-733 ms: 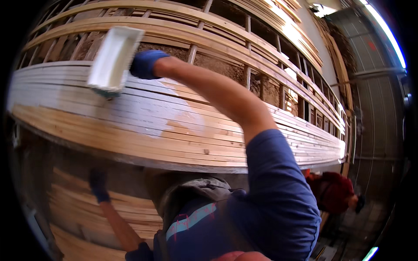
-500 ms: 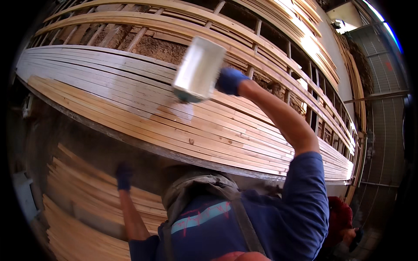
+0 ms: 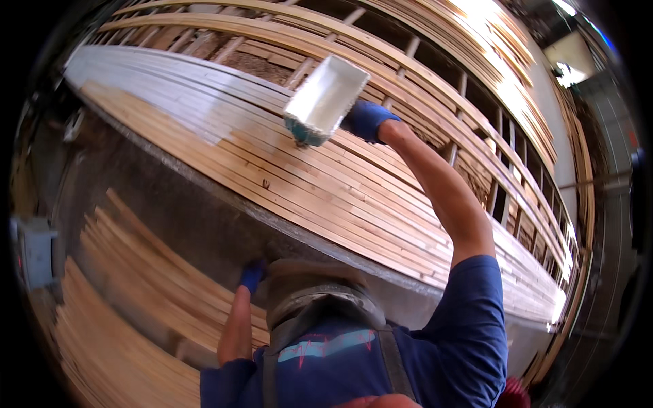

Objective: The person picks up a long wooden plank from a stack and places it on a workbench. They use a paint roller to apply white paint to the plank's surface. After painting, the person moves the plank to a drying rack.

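The blue-gloved right hand [image 3: 368, 122] holds a white rectangular open box [image 3: 329, 100] just leftward, over pale wooden boards [image 3: 306, 187]. The blue-gloved left hand [image 3: 253, 275] hangs well apart, its grip unclear

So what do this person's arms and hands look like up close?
The left hand and right hand both wear blue gloves. The forearms are bare, and the sleeves are short and dark blue. I can't make out any markings on the gloves or sleeves.
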Demonstrator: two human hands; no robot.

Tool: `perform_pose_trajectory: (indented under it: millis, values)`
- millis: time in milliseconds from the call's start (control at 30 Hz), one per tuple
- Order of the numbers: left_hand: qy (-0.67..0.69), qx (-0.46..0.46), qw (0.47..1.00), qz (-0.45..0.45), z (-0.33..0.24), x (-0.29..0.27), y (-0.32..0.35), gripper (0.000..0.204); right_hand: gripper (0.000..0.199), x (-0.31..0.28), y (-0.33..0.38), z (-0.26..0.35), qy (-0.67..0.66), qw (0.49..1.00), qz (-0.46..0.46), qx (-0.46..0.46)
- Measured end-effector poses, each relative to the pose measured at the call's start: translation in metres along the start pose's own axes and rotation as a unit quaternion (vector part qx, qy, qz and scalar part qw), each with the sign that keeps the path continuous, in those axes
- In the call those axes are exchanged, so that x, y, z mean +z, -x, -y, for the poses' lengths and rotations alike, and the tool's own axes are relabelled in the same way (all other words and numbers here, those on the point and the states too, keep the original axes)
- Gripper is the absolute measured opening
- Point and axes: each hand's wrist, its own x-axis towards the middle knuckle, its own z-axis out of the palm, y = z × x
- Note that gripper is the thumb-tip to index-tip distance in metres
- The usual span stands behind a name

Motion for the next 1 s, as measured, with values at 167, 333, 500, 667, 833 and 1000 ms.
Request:
perform_pose_trajectory:
  millis: [167, 333, 500, 667, 833, 1000]
  values:
    - [-0.134, 0.056, 0.98, -0.14, 0.018, 0.054, 0.005, 0.021, 0.029, -0.001, 0.09, -0.064, -0.111, 0.992, 0.042, 0.047]
    - [0.412, -0.131, 0.898, -0.087, -0.074, 0.152, 0.061, 0.022, 0.032, 0.061, 0.31, -0.231, 0.216, 0.97, 0.064, -0.095]
    - [0.459, -0.163, 0.868, -0.097, -0.081, 0.198, 0.077, 0.02, 0.052, 0.082, 0.556, -0.287, 0.147, 0.978, 0.145, 0.031]
    - [0.465, -0.112, 0.872, -0.107, -0.111, 0.212, 0.075, 0.019, 0.039, 0.086, 0.615, -0.275, -0.052, 0.992, 0.02, 0.11]
    - [0.439, -0.091, 0.887, -0.106, -0.091, 0.213, 0.079, 0.015, 0.031, 0.077, 0.515, -0.248, 0.112, 0.988, 0.099, -0.033]
    - [0.484, -0.122, 0.852, -0.159, -0.029, 0.204, 0.068, 0.032, 0.024, 0.079, 0.292, -0.139, 0.073, 0.992, 0.021, -0.101]
